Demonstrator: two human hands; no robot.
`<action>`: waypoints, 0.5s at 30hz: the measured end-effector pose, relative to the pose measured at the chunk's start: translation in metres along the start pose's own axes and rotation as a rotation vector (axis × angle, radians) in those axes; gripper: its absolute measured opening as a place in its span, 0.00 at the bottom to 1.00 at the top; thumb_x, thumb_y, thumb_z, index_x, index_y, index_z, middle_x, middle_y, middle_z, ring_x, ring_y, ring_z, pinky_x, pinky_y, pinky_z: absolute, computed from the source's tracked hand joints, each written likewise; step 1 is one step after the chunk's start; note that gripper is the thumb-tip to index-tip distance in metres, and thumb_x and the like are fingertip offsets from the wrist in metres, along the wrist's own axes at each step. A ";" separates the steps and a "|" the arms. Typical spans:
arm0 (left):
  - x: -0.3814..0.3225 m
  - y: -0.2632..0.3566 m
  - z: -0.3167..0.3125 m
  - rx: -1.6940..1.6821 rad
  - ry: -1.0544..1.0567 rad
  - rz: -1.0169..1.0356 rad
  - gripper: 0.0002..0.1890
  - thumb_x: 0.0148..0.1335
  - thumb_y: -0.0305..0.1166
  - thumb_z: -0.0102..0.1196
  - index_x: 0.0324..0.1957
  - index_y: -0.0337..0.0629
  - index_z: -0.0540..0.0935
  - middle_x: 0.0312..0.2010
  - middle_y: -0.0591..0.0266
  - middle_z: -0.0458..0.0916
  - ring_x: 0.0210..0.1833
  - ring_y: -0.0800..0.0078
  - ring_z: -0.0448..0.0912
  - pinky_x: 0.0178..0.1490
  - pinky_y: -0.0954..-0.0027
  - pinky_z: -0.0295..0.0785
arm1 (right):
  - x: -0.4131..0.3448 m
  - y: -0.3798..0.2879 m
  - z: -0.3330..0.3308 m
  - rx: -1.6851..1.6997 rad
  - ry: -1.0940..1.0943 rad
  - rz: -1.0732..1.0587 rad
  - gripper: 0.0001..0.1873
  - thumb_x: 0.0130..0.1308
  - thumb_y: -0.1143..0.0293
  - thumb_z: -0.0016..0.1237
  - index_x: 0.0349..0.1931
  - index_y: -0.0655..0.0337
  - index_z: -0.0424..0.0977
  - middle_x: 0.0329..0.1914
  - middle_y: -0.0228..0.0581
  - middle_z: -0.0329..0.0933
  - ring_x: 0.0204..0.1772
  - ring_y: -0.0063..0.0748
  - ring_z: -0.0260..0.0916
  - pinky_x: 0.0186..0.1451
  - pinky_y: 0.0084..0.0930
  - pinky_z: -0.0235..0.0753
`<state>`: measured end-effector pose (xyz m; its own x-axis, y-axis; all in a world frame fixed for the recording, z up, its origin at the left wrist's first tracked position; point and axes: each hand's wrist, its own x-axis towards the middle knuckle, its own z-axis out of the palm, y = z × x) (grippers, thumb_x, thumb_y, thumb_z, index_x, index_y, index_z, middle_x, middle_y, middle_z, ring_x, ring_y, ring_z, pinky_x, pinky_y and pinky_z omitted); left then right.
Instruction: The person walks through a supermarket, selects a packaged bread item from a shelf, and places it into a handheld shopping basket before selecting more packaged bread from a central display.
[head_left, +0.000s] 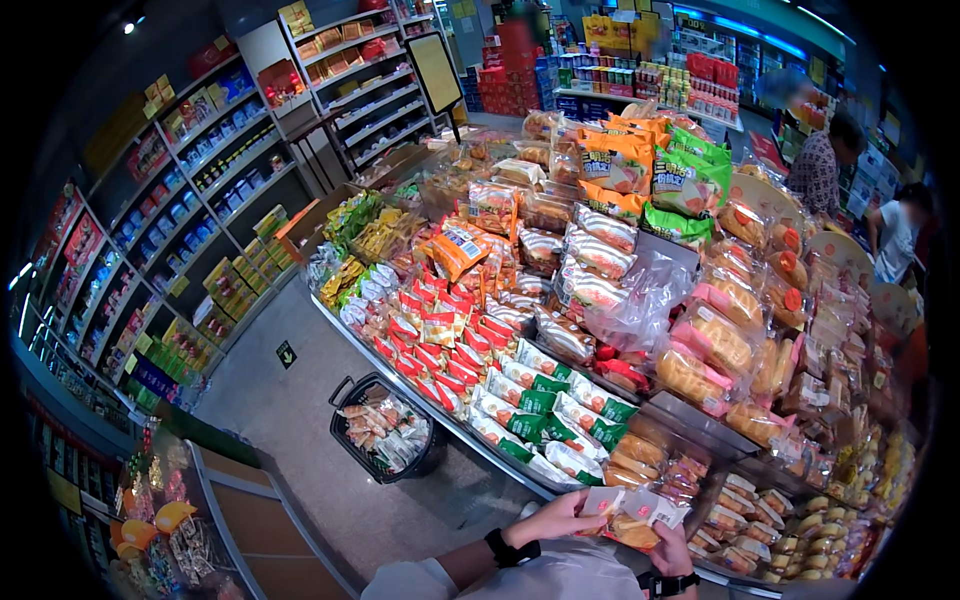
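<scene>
Near the front edge of a bakery display, my left hand grips the left side of packaged bread with white and pink wrapping. My right hand holds the pack's right side. Just beyond the hands lie long bread rolls in clear bags. To their left are rows of white and green packets, and farther left red and white packets. Small packaged cakes fill a compartment to the right of my right hand. Both wrists wear dark bands.
A black basket of packaged goods stands on the floor beside the display's metal edge. Stocked shelves line the left. A cardboard-coloured stand is at lower left. Two people are beyond the display at right.
</scene>
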<state>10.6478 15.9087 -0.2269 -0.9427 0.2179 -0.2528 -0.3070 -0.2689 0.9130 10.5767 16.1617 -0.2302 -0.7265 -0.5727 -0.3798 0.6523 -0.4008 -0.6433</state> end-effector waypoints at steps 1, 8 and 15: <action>-0.001 0.003 -0.004 0.007 -0.003 0.008 0.29 0.65 0.37 0.61 0.64 0.39 0.66 0.50 0.64 0.78 0.46 0.81 0.76 0.48 0.76 0.74 | 0.002 0.000 0.004 -0.016 -0.018 0.007 0.31 0.63 0.75 0.53 0.66 0.68 0.58 0.63 0.45 0.70 0.63 0.41 0.71 0.68 0.40 0.69; 0.000 0.008 -0.031 0.003 -0.084 -0.029 0.32 0.64 0.35 0.62 0.65 0.36 0.64 0.53 0.62 0.76 0.52 0.78 0.76 0.54 0.74 0.74 | 0.013 0.006 0.019 -0.122 -0.024 0.024 0.33 0.62 0.74 0.55 0.66 0.67 0.58 0.63 0.43 0.70 0.65 0.40 0.69 0.70 0.39 0.66; 0.004 0.015 -0.049 0.376 0.087 0.236 0.28 0.56 0.36 0.69 0.56 0.36 0.75 0.54 0.54 0.77 0.54 0.66 0.77 0.58 0.66 0.71 | 0.018 0.005 0.052 -0.096 0.021 0.003 0.29 0.61 0.76 0.56 0.63 0.67 0.63 0.60 0.40 0.73 0.63 0.36 0.70 0.68 0.34 0.67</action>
<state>10.6324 15.8595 -0.2299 -0.9936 0.1075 -0.0355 -0.0290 0.0612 0.9977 10.5783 16.1126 -0.2058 -0.7298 -0.5584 -0.3946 0.6311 -0.3280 -0.7030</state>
